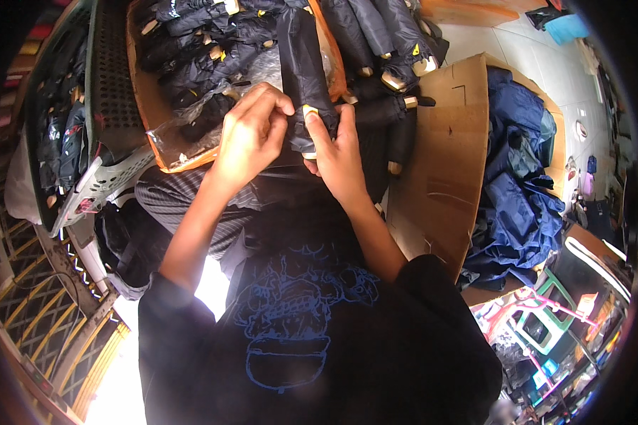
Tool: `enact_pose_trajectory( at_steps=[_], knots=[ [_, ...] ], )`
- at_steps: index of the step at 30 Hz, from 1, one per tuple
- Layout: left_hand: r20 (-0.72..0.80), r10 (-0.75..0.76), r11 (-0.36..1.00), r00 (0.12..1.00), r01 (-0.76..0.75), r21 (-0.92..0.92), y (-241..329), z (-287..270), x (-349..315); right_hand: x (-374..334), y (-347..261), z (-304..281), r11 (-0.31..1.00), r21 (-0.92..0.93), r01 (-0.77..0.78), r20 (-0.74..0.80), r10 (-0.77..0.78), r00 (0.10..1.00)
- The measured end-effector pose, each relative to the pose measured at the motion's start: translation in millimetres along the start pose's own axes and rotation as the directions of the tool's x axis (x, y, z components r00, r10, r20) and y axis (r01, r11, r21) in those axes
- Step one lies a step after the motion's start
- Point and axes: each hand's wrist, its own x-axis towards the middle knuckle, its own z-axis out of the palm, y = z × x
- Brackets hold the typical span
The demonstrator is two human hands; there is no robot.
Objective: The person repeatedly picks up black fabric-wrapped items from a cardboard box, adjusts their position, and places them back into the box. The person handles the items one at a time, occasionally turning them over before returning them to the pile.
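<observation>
A folded black umbrella in loose dark cloth points away from me, its pale handle end nearest my body. My right hand is closed around that lower end, thumb pressed on top beside a small yellow-and-white tag. Just to the left, my left hand has its fingers curled in a pinch at the umbrella's side. Whatever lies between those fingertips is too small to make out. Beyond my hands, an orange-edged box lined with clear plastic holds several similar black umbrellas.
More black umbrellas are piled at the far right of the box. On the left stands a dark perforated plastic crate containing others. A cardboard carton with crumpled blue cloth stands close on my right. Behind it is a green stool.
</observation>
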Motion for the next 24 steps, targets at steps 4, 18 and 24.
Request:
enact_pose_trajectory(
  at_steps=[4, 18, 24],
  knots=[
    [-0.021, -0.060, 0.994, 0.998, 0.058, -0.096, 10, 1, 2, 0, -7, -2, 0.999, 0.044, -0.010, -0.018, 0.011, 1.000],
    [0.131, 0.020, 0.999, 0.991, -0.026, 0.040, 2, -6, 4, 2, -4, -5, 0.999, -0.022, -0.024, 0.033, 0.025, 0.999],
    [0.112, 0.011, 0.998, 0.994, -0.018, 0.056, -4, -1, 3, 0, -2, -2, 0.999, -0.037, -0.019, 0.000, 0.019, 1.000]
  ],
)
